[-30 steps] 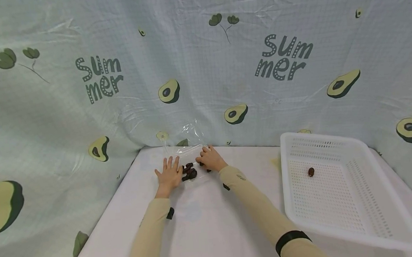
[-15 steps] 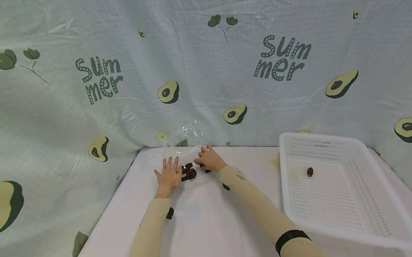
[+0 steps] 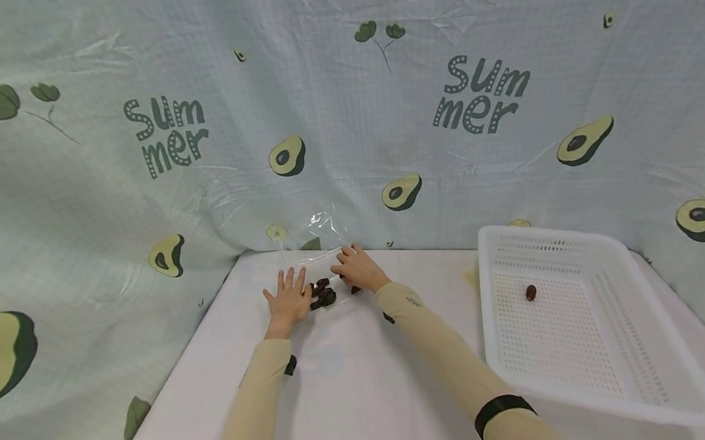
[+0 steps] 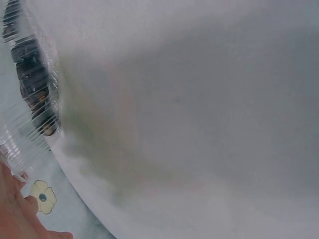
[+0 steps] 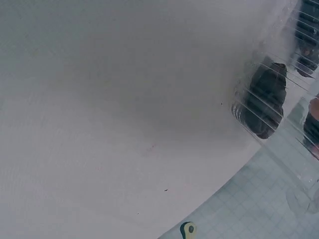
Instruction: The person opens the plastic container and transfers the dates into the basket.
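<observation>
Several dark brown dates (image 3: 323,296) lie in a clear plastic box (image 5: 244,112), whose see-through lid (image 3: 323,232) stands up behind it. My left hand (image 3: 287,301) is spread with straight fingers at the box's left side, thumb side against it. In the left wrist view its fingers (image 4: 20,211) show at the lower left corner. My right hand (image 3: 360,270) reaches over the right part of the box with bent fingers. At the right edge of the right wrist view, a fingertip (image 5: 314,108) presses on a date (image 5: 311,127); most of that grip is hidden.
A white perforated basket (image 3: 581,394) stands on the table's right side, with one date (image 3: 531,293) on its floor. A pale cloth (image 3: 332,86) with avocado prints hangs behind and to the left. The white tabletop (image 3: 351,395) stretches between the forearms.
The right hand has shifted slightly up over the box, and the dates beneath it show a little differently. The left hand stays in place.
</observation>
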`<state>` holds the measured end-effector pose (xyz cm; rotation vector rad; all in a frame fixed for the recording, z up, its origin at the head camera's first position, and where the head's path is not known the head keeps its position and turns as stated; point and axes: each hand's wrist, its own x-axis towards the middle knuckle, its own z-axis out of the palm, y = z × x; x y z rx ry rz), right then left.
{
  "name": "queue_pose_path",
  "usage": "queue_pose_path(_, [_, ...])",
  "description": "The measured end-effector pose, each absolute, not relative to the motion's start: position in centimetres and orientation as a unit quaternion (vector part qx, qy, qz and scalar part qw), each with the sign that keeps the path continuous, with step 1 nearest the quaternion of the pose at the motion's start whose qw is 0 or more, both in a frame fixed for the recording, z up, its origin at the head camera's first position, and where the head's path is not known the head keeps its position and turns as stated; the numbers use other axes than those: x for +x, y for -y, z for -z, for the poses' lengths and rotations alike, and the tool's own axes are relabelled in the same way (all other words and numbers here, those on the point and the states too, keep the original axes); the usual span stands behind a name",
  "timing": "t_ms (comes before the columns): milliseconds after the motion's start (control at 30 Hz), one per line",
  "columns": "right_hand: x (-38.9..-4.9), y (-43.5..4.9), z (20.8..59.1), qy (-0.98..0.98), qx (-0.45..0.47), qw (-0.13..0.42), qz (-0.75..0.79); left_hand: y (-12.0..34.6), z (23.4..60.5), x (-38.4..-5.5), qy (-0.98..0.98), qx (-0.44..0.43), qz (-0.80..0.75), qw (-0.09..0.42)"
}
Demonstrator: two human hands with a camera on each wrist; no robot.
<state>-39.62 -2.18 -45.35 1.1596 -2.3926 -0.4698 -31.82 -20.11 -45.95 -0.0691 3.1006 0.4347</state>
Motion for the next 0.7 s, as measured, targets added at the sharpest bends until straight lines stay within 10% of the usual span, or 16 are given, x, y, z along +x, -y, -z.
queue_pose_path(700, [-38.6,-0.9,42.0,0.832,0.481,0.252,0.112,19.9,45.5,-31.7,-0.993,-0.013,-0.118,0.013])
